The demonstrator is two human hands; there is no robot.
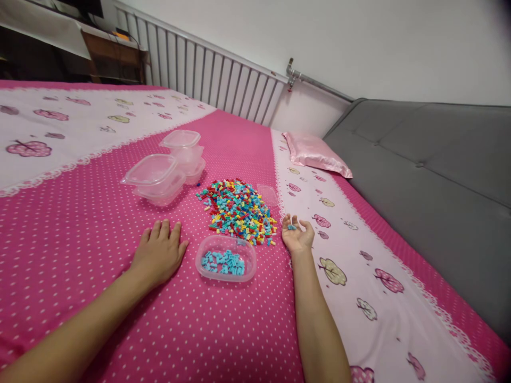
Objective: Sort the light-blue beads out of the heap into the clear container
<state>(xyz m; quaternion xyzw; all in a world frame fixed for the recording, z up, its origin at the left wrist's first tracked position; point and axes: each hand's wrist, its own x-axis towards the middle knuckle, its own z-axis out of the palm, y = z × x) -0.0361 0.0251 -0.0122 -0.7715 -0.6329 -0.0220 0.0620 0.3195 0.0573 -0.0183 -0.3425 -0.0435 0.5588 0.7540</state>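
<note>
Nearest, the left hand [159,252] lies palm down on the pink dotted bed [80,239], its grip spread flat and empty. Right of it sits a clear tub [199,261] of blue bits, the heap of coloured pieces [239,210] just behind. Farther right, the right hand [297,236] rests palm up, its grip loosely curled around a few blue pieces [291,227].

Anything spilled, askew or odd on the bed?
Nothing damaged. The coloured bricks lie in a loose heap straight on the bedsheet, with a few strays at its edges. The empty clear tubs are stacked unevenly. A loose lid lies right of the heap.
</note>
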